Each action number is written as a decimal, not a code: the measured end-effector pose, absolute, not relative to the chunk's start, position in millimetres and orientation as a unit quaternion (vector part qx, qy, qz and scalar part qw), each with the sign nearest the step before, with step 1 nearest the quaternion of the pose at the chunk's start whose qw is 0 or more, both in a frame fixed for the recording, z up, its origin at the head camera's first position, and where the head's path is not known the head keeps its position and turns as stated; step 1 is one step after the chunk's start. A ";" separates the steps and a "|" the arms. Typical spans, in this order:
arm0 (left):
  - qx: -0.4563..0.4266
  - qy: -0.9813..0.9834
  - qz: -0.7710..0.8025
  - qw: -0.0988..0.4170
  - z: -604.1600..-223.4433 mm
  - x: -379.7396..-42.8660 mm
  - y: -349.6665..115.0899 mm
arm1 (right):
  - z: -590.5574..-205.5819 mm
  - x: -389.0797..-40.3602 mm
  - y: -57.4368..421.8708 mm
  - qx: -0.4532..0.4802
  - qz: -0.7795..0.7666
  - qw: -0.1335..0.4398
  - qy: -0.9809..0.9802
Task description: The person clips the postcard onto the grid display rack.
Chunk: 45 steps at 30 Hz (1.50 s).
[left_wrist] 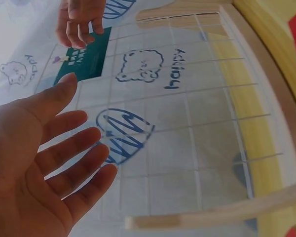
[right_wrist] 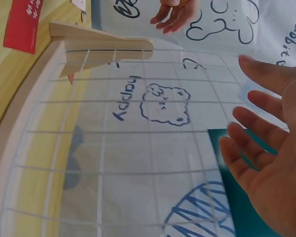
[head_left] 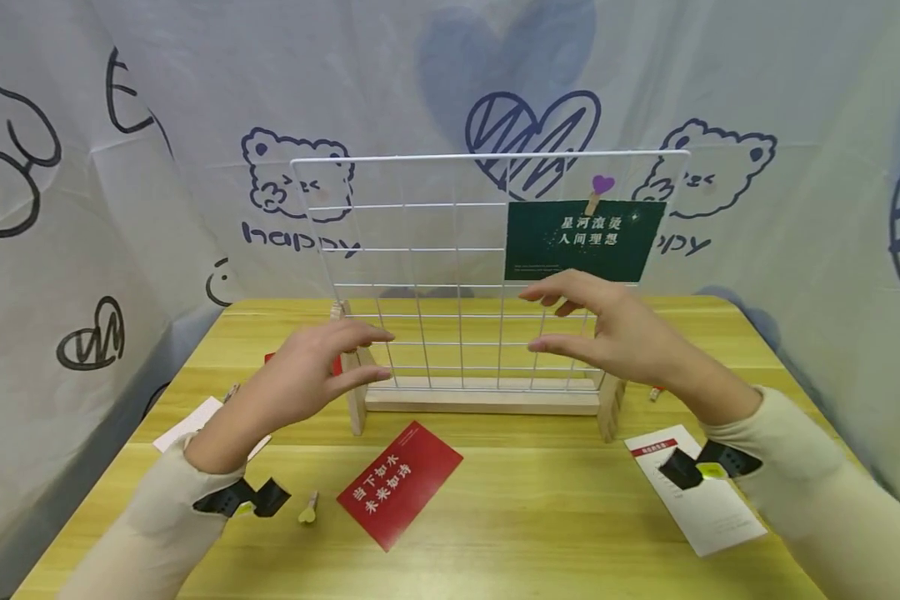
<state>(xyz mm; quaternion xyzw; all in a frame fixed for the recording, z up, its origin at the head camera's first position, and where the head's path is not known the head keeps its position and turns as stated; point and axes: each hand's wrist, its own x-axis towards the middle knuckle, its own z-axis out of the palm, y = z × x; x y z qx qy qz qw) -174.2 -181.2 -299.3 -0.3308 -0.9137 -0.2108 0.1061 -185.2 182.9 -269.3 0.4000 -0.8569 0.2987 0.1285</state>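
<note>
My left hand (head_left: 307, 371) hovers before the lower left of a white wire grid (head_left: 456, 250) in a wooden base (head_left: 480, 402). Its fingers are relaxed, holding nothing; in the left wrist view the palm (left_wrist: 19, 163) faces the grid. On the other side, my right hand (head_left: 615, 321) is raised just below a dark green card (head_left: 547, 250), thumb and fingers apart and nothing between them. That card hangs at the grid's upper right under a clothespin with a purple heart (head_left: 603, 184). The right wrist view shows the right hand (right_wrist: 266, 163) partly covering the green card (right_wrist: 244, 212).
On the yellow wood-grain table (head_left: 540, 500) lie a red card (head_left: 401, 483) and a yellow heart clothespin (head_left: 309, 510). A white card (head_left: 690, 500) lies at right, partly under the wrist camera. Another white card (head_left: 187, 422) is partly hidden by the left arm. A printed curtain hangs behind.
</note>
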 end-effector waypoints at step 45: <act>-0.270 -0.911 -0.303 -0.067 -415.1 -133.7 -265.4 | -400.1 -210.9 103.4 0.417 0.363 -0.118 -0.825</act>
